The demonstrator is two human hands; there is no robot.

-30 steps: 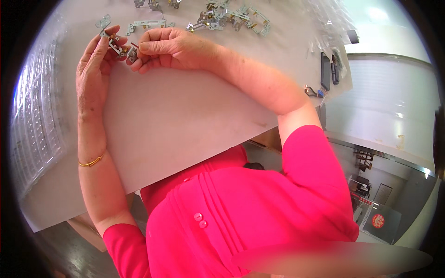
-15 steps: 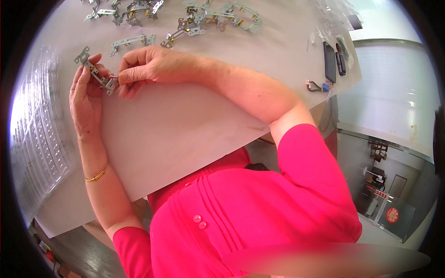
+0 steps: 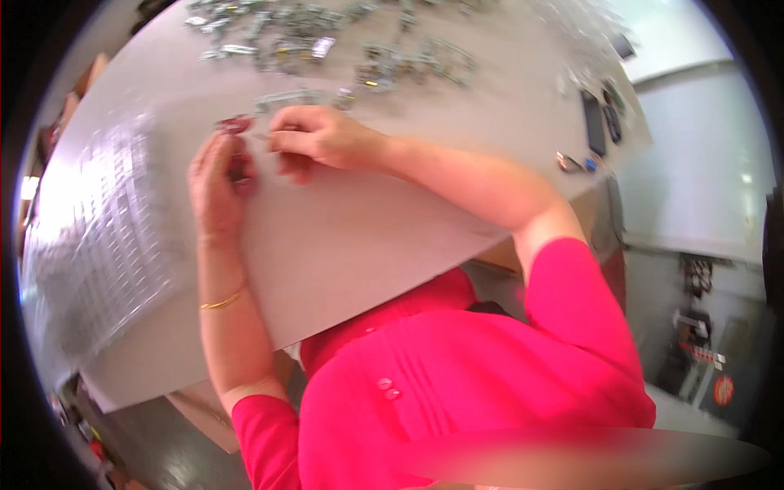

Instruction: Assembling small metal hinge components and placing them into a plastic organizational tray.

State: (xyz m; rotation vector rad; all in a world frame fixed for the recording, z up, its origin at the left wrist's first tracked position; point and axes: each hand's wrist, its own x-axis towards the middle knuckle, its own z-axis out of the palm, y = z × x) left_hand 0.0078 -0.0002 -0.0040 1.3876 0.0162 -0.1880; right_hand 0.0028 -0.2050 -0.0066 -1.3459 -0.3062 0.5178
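My left hand (image 3: 216,188) is closed around a small metal bracket (image 3: 235,125). The bracket's end sticks up past my fingertips, and it looks reddish and smeared by motion. Just right of it, apart from the bracket, is my right hand (image 3: 331,140), thumb and forefinger pinched together. A thin blurred bit seems to be at those fingertips, too small to name. Beyond the right hand a single silvery bracket (image 3: 286,99) lies on the table. Farther off is a heap of similar metal brackets (image 3: 282,37), with another cluster (image 3: 416,65) to its right.
Clear plastic trays (image 3: 106,245) are stacked on the table's left side. At the right edge lie a black phone-like slab (image 3: 593,122), a dark slim object (image 3: 612,121) and a small loop with a blue piece (image 3: 590,164). Clear plastic bags (image 3: 584,37) sit at the far right.
The head view has shifted, so everything sits farther right and is blurred. My right hand has come away from the bracket; earlier its fingers were at the bracket's lower end.
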